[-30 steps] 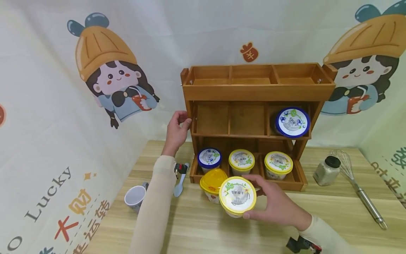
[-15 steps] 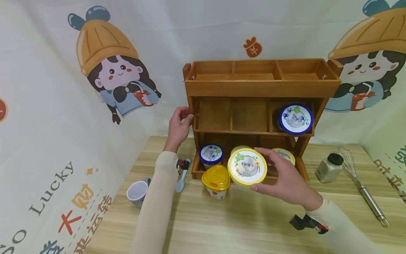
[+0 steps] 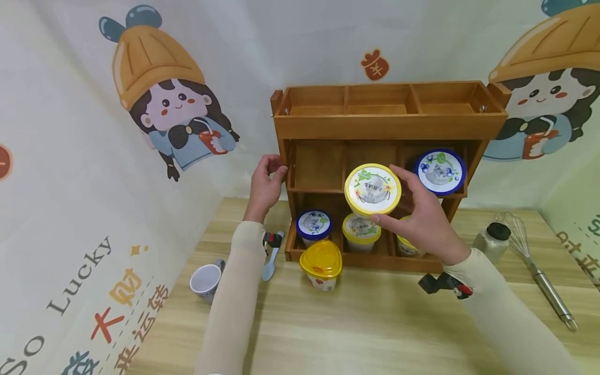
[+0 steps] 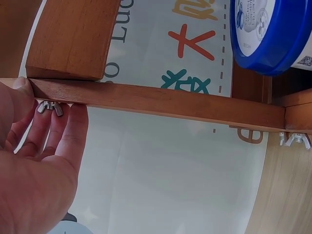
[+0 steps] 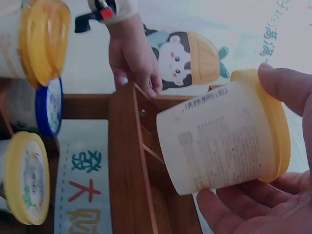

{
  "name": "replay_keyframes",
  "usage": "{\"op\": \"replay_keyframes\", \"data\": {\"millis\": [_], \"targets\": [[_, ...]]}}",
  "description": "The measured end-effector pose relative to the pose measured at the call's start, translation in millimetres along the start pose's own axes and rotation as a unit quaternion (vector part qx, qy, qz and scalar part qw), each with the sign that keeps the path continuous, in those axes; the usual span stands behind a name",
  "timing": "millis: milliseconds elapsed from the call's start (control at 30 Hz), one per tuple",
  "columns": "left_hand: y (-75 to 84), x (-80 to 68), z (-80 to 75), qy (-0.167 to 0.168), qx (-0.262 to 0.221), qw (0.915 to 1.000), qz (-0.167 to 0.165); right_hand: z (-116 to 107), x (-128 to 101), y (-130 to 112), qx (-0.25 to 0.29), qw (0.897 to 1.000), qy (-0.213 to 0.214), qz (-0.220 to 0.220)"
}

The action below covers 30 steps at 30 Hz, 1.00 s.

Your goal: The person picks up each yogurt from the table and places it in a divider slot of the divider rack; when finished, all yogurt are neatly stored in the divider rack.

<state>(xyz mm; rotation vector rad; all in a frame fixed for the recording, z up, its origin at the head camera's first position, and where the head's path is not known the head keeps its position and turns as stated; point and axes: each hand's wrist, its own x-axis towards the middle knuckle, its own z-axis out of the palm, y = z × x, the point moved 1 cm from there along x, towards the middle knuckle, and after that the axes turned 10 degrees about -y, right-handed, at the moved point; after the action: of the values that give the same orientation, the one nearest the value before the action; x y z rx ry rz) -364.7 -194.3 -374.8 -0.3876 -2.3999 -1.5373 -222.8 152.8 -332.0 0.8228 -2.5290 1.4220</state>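
Note:
My right hand (image 3: 428, 224) grips a white paper tub with a yellow lid (image 3: 373, 190), thumb at the lid and fingers round the side. The tub is in the air before the middle tier of a wooden three-tier rack (image 3: 389, 126); the right wrist view shows its printed side. At the rack's left upright (image 4: 161, 100), my left hand (image 3: 266, 187) holds the wood between thumb and fingers, beside a wing nut (image 4: 50, 107). A blue-lidded tub (image 3: 440, 172) sits in the middle tier's right compartment. Below are a blue-lidded tub (image 3: 314, 224) and two yellow-lidded tubs (image 3: 362, 232), one partly hidden.
A cup with a rounded-triangular yellow lid (image 3: 321, 260) stands before the rack. To the left are a mug (image 3: 206, 281) and a pale blue spoon (image 3: 270, 264). A black-capped jar (image 3: 493, 245) and a whisk (image 3: 544, 281) are on the right of the table (image 3: 365, 323).
My right hand has lifted the yellow-lidded tub up and slightly right, from in front of the lower tier to the middle tier's height. My left hand stays on the upright.

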Motion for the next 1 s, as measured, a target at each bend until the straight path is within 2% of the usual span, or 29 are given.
{"op": "replay_keyframes", "data": {"millis": [167,467,633,833,1000], "targets": [[0.4,-3.0,0.5,0.005,-0.004,1.0,-0.001,-2.9,17.6,5.0,-0.01,1.0,0.016,0.016],[2.8,-1.7,3.1,0.006,-0.003,1.0,-0.002,-4.2,45.4,17.4,0.031,0.999,0.034,0.02],[4.5,1.2,4.9,0.001,-0.004,1.0,0.001,-4.5,56.5,26.1,0.031,0.998,0.051,0.022],[3.5,3.6,4.2,0.003,0.0,1.0,0.007,0.6,60.1,32.2,0.01,0.998,0.047,0.051],[0.7,0.6,3.4,0.0,-0.001,1.0,-0.008,6.3,55.9,36.1,-0.006,0.997,0.036,0.073]]}}
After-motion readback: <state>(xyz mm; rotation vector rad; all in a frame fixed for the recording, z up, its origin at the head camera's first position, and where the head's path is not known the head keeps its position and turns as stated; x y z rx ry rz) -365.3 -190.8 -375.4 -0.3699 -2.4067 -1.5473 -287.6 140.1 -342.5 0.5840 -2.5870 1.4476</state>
